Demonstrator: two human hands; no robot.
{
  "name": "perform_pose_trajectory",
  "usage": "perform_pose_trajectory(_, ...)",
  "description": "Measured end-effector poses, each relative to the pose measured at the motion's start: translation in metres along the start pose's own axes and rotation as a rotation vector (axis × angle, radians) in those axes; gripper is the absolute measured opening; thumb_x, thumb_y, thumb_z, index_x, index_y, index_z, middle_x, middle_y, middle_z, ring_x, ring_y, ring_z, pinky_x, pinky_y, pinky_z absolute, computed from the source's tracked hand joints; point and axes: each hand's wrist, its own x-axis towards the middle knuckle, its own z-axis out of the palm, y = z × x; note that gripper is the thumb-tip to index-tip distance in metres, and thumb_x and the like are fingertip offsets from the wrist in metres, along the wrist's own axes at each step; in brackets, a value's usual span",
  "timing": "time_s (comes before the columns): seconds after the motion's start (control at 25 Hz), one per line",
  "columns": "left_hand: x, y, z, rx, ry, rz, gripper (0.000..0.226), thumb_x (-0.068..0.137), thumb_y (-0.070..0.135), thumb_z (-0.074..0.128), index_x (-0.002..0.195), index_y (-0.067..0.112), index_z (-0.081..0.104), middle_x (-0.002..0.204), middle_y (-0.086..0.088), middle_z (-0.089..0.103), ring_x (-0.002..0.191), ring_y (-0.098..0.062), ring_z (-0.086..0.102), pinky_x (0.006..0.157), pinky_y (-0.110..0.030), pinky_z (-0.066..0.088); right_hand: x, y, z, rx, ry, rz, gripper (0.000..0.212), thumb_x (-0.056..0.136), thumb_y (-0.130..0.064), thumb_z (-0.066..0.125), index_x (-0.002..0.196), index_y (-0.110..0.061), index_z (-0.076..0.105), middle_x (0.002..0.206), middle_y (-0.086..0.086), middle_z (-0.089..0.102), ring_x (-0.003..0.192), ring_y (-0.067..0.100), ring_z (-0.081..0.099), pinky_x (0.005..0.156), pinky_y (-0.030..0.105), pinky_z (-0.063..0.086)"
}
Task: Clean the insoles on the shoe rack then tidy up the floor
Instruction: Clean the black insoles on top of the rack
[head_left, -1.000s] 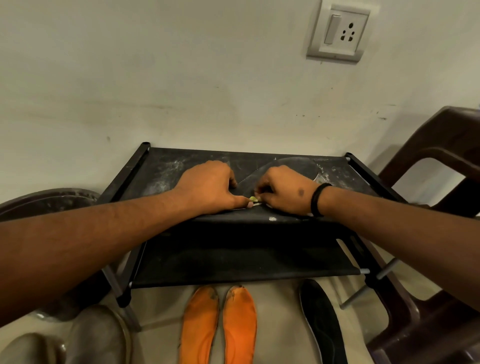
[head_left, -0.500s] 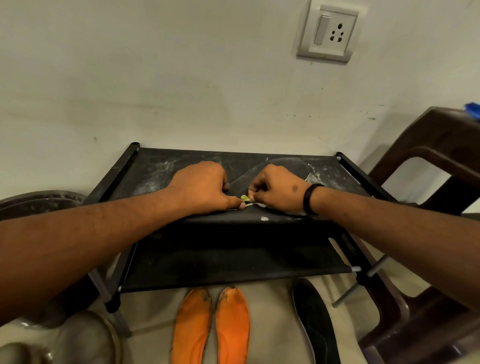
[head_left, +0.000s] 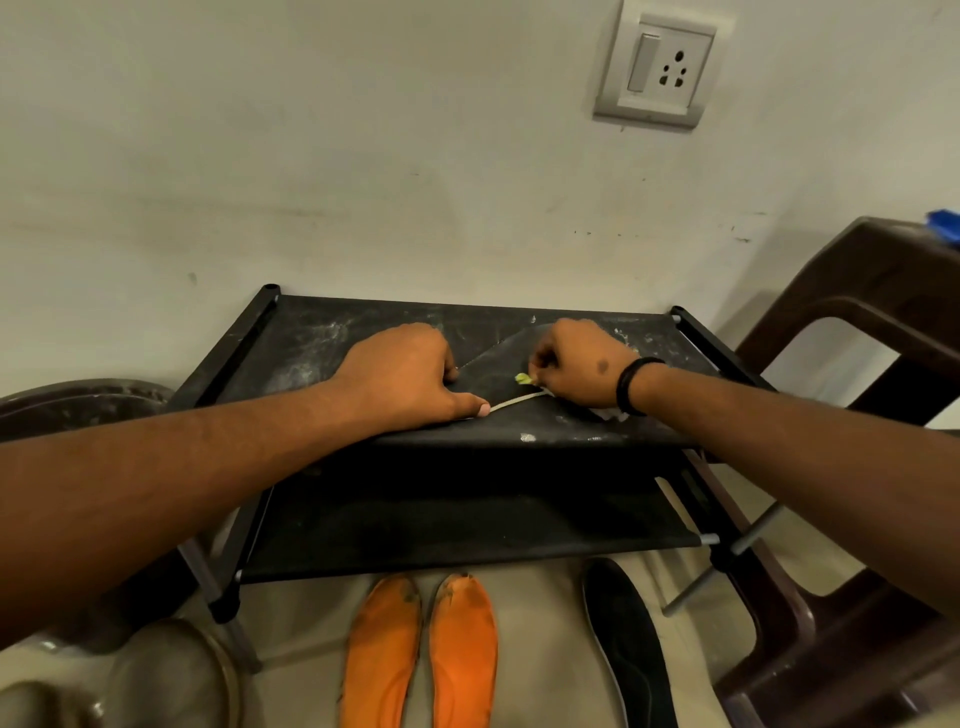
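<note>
A black insole (head_left: 496, 379) lies on the dusty top shelf of the black shoe rack (head_left: 306, 343). My left hand (head_left: 405, 374) grips the insole's left edge, its thumb pressing down at the front. My right hand (head_left: 582, 364) pinches a small yellow-green bit (head_left: 522, 378). A thin pale strip (head_left: 519, 400) stretches from it to my left thumb. Two orange insoles (head_left: 382, 654) (head_left: 462, 654) and another black insole (head_left: 628, 644) lie on the floor in front of the rack.
The rack stands against a pale wall with a switch and socket plate (head_left: 657, 67). A brown plastic chair (head_left: 883, 312) is close on the right. A dark round basin (head_left: 78, 410) and greyish rounded objects (head_left: 171, 675) are at the left.
My right hand has pulled away to the right from my left thumb, drawing out the pale strip between them. My left hand stays on the insole.
</note>
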Motion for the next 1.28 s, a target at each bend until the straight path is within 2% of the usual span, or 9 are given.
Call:
perform_pose_trajectory(0.08,0.0,-0.001,0.001,-0.01,-0.001,-0.002,0.063,0.07,0.077,0.066,0.086,0.018,0.078,0.077,0.0,0.074,0.069,-0.012,0.066,0.068,-0.039,0.06,0.003,0.008,0.0,-0.145,0.08,0.098,0.019,0.088,-0.015,0.057,0.075,-0.011,0.07,0.076,0.005,0.069,0.073,0.023,0.065,0.074,0.038,0.058)
perform_pose_trajectory(0.2,-0.001,-0.002,0.001,-0.009,0.01,0.016,0.059,0.072,0.074,0.067,0.088,0.019,0.077,0.087,0.001,0.069,0.077,-0.014,0.063,0.071,-0.04,0.058,-0.007,-0.014,0.01,-0.029,0.05,-0.044,0.018,0.087,-0.011,0.059,0.078,-0.01,0.074,0.079,0.002,0.072,0.075,0.017,0.067,0.072,0.03,0.057)
perform_pose_trajectory(0.32,0.002,-0.002,0.002,0.01,-0.047,0.134,0.064,0.081,0.068,0.064,0.13,0.027,0.064,0.123,0.001,0.054,0.111,-0.019,0.053,0.094,-0.041,0.05,-0.011,-0.015,0.007,0.116,-0.061,-0.08,0.016,0.088,-0.009,0.062,0.086,-0.011,0.078,0.087,-0.004,0.074,0.077,0.004,0.066,0.073,0.017,0.054)
perform_pose_trajectory(0.4,0.004,-0.002,0.003,0.002,-0.1,0.203,0.064,0.088,0.063,0.06,0.144,0.035,0.051,0.135,0.002,0.047,0.121,-0.02,0.046,0.103,-0.044,0.044,0.001,0.004,0.0,0.032,0.004,0.011,0.016,0.089,-0.011,0.061,0.084,-0.011,0.076,0.088,0.002,0.075,0.077,0.012,0.067,0.078,0.027,0.056)
perform_pose_trajectory(0.52,0.004,-0.006,0.004,0.01,-0.134,0.234,0.051,0.091,0.061,0.056,0.139,0.041,0.056,0.134,0.004,0.046,0.119,-0.018,0.042,0.104,-0.042,0.041,0.004,0.013,0.002,-0.098,0.099,0.087,0.017,0.087,-0.014,0.059,0.081,-0.009,0.074,0.083,0.008,0.073,0.076,0.023,0.067,0.078,0.041,0.058)
perform_pose_trajectory(0.68,0.004,-0.007,0.005,0.01,-0.144,0.239,0.047,0.092,0.061,0.054,0.135,0.042,0.06,0.13,0.006,0.048,0.117,-0.018,0.042,0.101,-0.043,0.042,-0.011,-0.01,0.011,0.08,-0.033,-0.104,0.014,0.09,-0.013,0.063,0.087,-0.014,0.077,0.085,-0.003,0.074,0.078,0.009,0.067,0.076,0.022,0.055)
perform_pose_trajectory(0.88,0.003,-0.006,0.005,-0.076,-0.076,0.217,0.04,0.088,0.059,0.063,0.119,0.036,0.072,0.125,0.01,0.058,0.114,-0.018,0.049,0.1,-0.045,0.044,0.01,0.017,0.002,-0.097,0.099,0.09,0.018,0.088,-0.016,0.057,0.079,-0.012,0.072,0.08,0.006,0.071,0.076,0.024,0.066,0.077,0.042,0.058)
perform_pose_trajectory(1.08,0.004,-0.007,0.006,-0.1,-0.009,0.213,0.036,0.083,0.059,0.07,0.1,0.029,0.08,0.116,0.013,0.068,0.106,-0.013,0.06,0.093,-0.044,0.049,-0.004,-0.009,0.015,0.044,0.023,-0.11,0.016,0.088,-0.012,0.062,0.083,-0.014,0.077,0.079,-0.004,0.072,0.073,0.009,0.065,0.07,0.018,0.051)
perform_pose_trajectory(1.28,0.005,-0.005,0.006,-0.119,-0.001,0.21,0.035,0.083,0.058,0.071,0.095,0.027,0.081,0.115,0.014,0.071,0.105,-0.013,0.062,0.094,-0.045,0.049,0.017,0.012,0.006,-0.02,0.135,0.094,0.017,0.086,-0.012,0.058,0.08,-0.014,0.074,0.086,0.005,0.073,0.082,0.022,0.068,0.081,0.037,0.057)
